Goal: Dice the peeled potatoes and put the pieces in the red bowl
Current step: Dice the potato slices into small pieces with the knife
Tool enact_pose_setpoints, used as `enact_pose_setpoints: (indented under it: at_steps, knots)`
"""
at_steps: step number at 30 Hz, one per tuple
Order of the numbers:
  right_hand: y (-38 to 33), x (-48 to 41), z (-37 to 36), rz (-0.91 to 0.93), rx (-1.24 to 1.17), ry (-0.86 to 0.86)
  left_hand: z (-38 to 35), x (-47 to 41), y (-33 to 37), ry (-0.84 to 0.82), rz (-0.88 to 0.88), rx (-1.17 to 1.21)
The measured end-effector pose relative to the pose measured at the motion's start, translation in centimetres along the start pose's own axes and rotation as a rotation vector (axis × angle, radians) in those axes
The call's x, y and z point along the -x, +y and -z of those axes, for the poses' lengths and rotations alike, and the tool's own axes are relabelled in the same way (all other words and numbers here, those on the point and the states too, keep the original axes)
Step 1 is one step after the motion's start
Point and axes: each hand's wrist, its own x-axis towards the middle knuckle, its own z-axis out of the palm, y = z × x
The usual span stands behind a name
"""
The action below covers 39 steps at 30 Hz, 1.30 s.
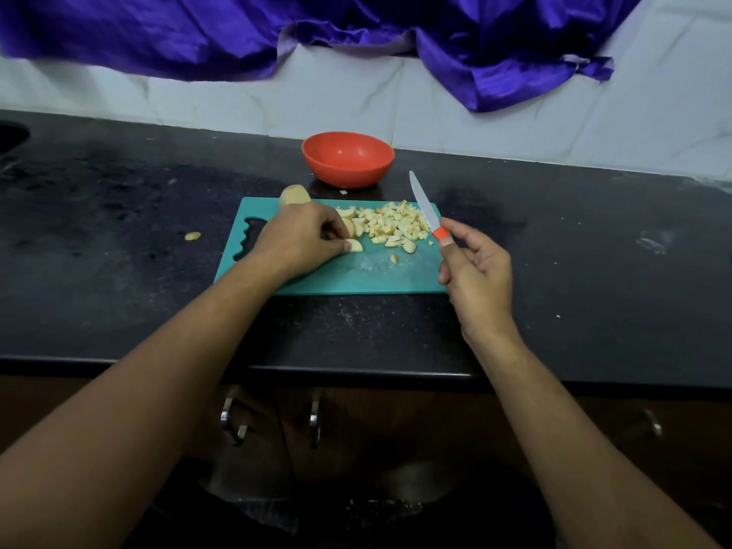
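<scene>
A teal cutting board (pixel 348 275) lies on the black counter. A heap of diced potato (pixel 396 225) covers its far right part. My left hand (pixel 297 239) pinches potato slices (pixel 354 235) next to the heap. A whole peeled potato (pixel 294 195) sits at the board's far edge, behind that hand. My right hand (pixel 475 271) grips a knife (pixel 426 206) by its orange handle, blade raised and pointing away above the board's right end. The red bowl (pixel 347 158) stands just behind the board; I see nothing in it.
A stray potato piece (pixel 193 235) lies on the counter (pixel 119 231) left of the board, and a small bit (pixel 343 191) lies in front of the bowl. Purple cloth (pixel 356 29) hangs over the white wall. Cabinet handles (pixel 315 420) show below the counter edge.
</scene>
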Motion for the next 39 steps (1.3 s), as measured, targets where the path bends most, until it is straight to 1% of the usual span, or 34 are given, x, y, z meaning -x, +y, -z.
enact_pose_setpoints:
  at_steps: [2,5,10,12,16,18,23,28,31,33,37,39]
  knots:
    - [0.0,0.1,0.0,0.007,0.013,-0.003,0.5,0.6,-0.3,-0.026,-0.007,0.002]
    - [-0.3,0.4,-0.4,0.028,0.098,-0.026,1.1,1.7,-0.9,-0.041,0.012,0.028]
    - [-0.9,1.5,-1.5,0.105,0.319,-0.148,0.4,3.0,-1.8,0.062,0.012,-0.002]
    - [-1.2,2.3,-2.3,0.151,0.358,-0.185,0.2,3.1,-1.7,0.075,0.03,-0.001]
    - [-1.7,3.3,-4.0,0.229,0.398,-0.23,0.4,2.5,-1.2,0.004,0.077,-0.027]
    - [-1.7,3.3,-4.0,0.248,0.441,-0.227,0.5,2.3,-1.2,-0.016,0.098,0.017]
    - [-1.4,3.1,-3.9,0.2,0.387,-0.225,0.7,2.4,-1.6,-0.025,0.094,0.12]
    - [-1.5,3.0,-4.0,0.208,0.401,-0.24,2.0,1.1,-0.5,-0.199,0.201,0.172]
    - [-1.4,3.0,-3.9,0.199,0.388,-0.24,2.4,0.8,-0.3,-0.256,0.203,0.228]
    - [-1.4,3.0,-3.9,0.194,0.385,-0.243,2.2,1.3,-0.6,-0.227,0.171,0.259]
    - [-1.2,2.9,-3.9,0.19,0.4,-0.237,0.7,2.9,-1.5,0.047,0.051,0.245]
    - [-1.2,2.8,-3.9,0.184,0.394,-0.238,0.4,3.3,-1.7,0.095,0.019,0.211]
